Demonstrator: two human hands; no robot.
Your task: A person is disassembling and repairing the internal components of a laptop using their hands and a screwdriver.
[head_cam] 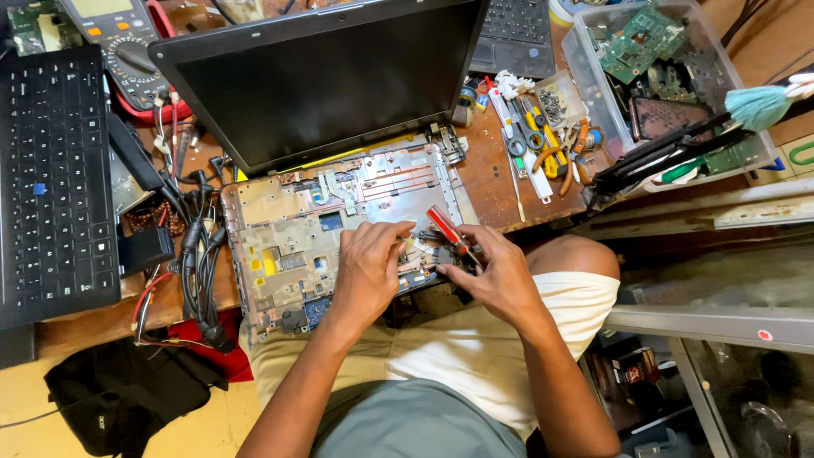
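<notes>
An opened laptop lies on the wooden bench with its keyboard removed, showing the bare base frame (288,246) and circuit parts; its dark screen (314,76) stands tilted back. My left hand (369,267) rests on the frame's right half, fingertips pressed to a small part. My right hand (500,276) grips a red-handled screwdriver (448,231), its tip pointing down at the frame's right edge beside my left fingers.
A loose black keyboard (55,187) lies at left, a multimeter (119,42) behind it. A bundle of black cables (199,254) sits beside the laptop. Pliers and cutters (543,140) lie right of the screen. A clear bin of circuit boards (653,51) stands at right. A black bag (119,394) is on the floor.
</notes>
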